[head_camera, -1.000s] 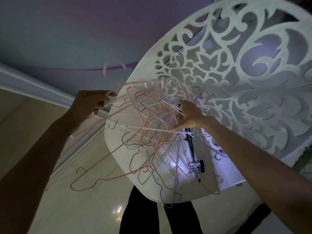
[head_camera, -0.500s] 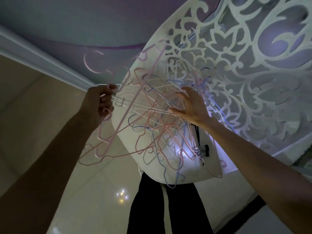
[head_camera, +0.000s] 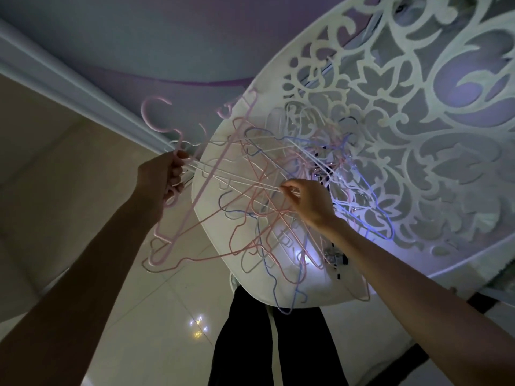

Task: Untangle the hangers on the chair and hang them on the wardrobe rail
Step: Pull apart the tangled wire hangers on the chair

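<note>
a tangled heap of thin hangers (head_camera: pixel 267 207), pink, blue and white, lies across the white seat of the chair (head_camera: pixel 211 162) in the middle of the view, with some of it spilling past the seat's left edge and hanging over the floor. the chair's backrest (head_camera: pixel 404 112) rises to the right and far side, a white panel cut through with scrolling leaf shapes.

the left hand (head_camera: pixel 161 179) is at the left edge of the seat, its fingers curled round a bunch of hanger necks; a pale pink hook (head_camera: pixel 152 115) sticks up above the fist, and several white wires run from the grasp rightward across the seat. a pink hanger (head_camera: pixel 178 218) hangs down from this hand, its lower end over the floor on the left.

the right hand (head_camera: pixel 309 201) is over the middle of the seat, on top of the pile, thumb and fingertips pinching one of the white wires that stretch across from the left hand.

a black clip hanger (head_camera: pixel 335 257) with metal clips lies on the near right part of the seat, partly under the right forearm. below the seat's near edge the person's dark trousers (head_camera: pixel 245 344) show against the pale tiled floor (head_camera: pixel 139 316). a pale skirting strip (head_camera: pixel 69 87) runs diagonally along the far left. the wardrobe rail does not appear in this view.
</note>
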`<state>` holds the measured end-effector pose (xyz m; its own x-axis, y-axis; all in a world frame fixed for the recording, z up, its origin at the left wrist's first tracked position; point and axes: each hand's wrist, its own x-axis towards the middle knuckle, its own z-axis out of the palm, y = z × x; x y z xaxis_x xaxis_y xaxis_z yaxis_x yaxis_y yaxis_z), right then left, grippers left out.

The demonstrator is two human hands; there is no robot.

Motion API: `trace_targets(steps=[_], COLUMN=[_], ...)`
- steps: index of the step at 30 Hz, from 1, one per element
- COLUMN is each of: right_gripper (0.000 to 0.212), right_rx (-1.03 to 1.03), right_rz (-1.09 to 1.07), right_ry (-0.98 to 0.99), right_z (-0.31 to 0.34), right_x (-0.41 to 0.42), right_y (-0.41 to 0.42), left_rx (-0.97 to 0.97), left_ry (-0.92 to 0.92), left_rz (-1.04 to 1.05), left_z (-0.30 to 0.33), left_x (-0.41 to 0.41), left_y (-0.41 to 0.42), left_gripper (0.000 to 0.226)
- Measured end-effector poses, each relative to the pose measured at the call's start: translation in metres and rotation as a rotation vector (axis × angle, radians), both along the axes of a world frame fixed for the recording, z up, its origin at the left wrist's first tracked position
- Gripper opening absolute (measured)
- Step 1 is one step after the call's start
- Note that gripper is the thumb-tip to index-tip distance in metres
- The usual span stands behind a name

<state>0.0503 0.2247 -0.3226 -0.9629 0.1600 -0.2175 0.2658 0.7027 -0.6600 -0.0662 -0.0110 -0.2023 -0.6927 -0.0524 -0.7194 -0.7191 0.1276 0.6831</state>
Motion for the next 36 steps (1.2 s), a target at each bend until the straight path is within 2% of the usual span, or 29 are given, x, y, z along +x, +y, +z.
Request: trace_targets(steps=[3, 5, 6, 8, 9, 10, 13, 17, 19, 21, 23, 25, 26, 27, 29, 31, 33, 36], right_gripper=[0.026, 0.041, 0.060, 0.110, 0.124, 0.130, 0.133, 0.099, 0.091, 0.066, 0.032, 0.035, 0.043, 0.061, 0.102, 0.126, 0.120, 0.079], right_rx=[0.120, 0.229, 0.263, 0.252, 0.220, 0.181, 0.084, -0.050, -0.190, -0.285, -0.146, 0.186, 0.325, 0.383, 0.315, 0.180, 0.141, 0.249], right_rz=[0.036, -0.040, -0.087, -0.118, -0.109, -0.102, -0.164, -0.116, -0.130, -0.170, -0.152, -0.146, -0.181, -0.236, -0.269, -0.199, -0.171, -0.234], right_ry=[0.137, 0.155, 0.075, -0.234, -0.365, -0.452, -0.488, -0.522, -0.558, -0.560, -0.469, -0.334, -0.256, -0.233, -0.382, -0.582, -0.595, -0.395], right_z=[0.003, 0.003, 0.004, 0.002, -0.001, -0.005, -0.008, -0.012, -0.010, -0.006, -0.001, 0.001, 0.002, -0.001, -0.007, -0.015, -0.023, -0.030], right_x=[0.013, 0.016, 0.015, 0.013, 0.011, 0.009, -0.001, -0.007, -0.007, -0.005, -0.002, -0.001, 0.000, -0.001, -0.005, -0.010, -0.014, -0.012], right_y=[0.007, 0.024, 0.034, 0.050, 0.057, 0.064, 0.073, 0.077, 0.080, 0.079, 0.079, 0.081, 0.081, 0.082, 0.082, 0.082, 0.083, 0.079], left_rx=[0.016, 0.071, 0.096, 0.132, 0.135, 0.130, 0.109, 0.144, 0.158, 0.139, 0.109, 0.085, 0.079, 0.077, 0.081, 0.085, 0.078, 0.073], left_ry=[-0.018, -0.015, -0.006, 0.007, 0.013, 0.019, 0.035, 0.015, 0.010, 0.012, 0.009, 0.031, 0.054, 0.080, 0.111, 0.106, 0.089, 0.066], left_rz=[-0.050, -0.052, -0.048, -0.033, -0.025, -0.021, -0.002, 0.025, 0.019, -0.025, -0.078, -0.139, -0.175, -0.211, -0.263, -0.278, -0.278, -0.277], left_z=[-0.003, -0.006, -0.008, -0.012, -0.014, -0.016, -0.019, -0.018, -0.018, -0.020, -0.022, -0.024, -0.025, -0.026, -0.027, -0.031, -0.034, -0.035], left_x=[0.007, 0.013, 0.016, 0.021, 0.022, 0.024, 0.025, 0.021, 0.018, 0.016, 0.016, 0.018, 0.020, 0.021, 0.023, 0.023, 0.022, 0.022], left_y=[0.001, 0.005, 0.008, 0.014, 0.016, 0.019, 0.024, 0.027, 0.027, 0.028, 0.030, 0.033, 0.036, 0.040, 0.046, 0.050, 0.054, 0.059], left_gripper=[0.022, 0.023, 0.024, 0.025, 0.025, 0.024, 0.023, 0.023, 0.024, 0.024, 0.025, 0.025, 0.025, 0.024, 0.024, 0.024, 0.024, 0.025])
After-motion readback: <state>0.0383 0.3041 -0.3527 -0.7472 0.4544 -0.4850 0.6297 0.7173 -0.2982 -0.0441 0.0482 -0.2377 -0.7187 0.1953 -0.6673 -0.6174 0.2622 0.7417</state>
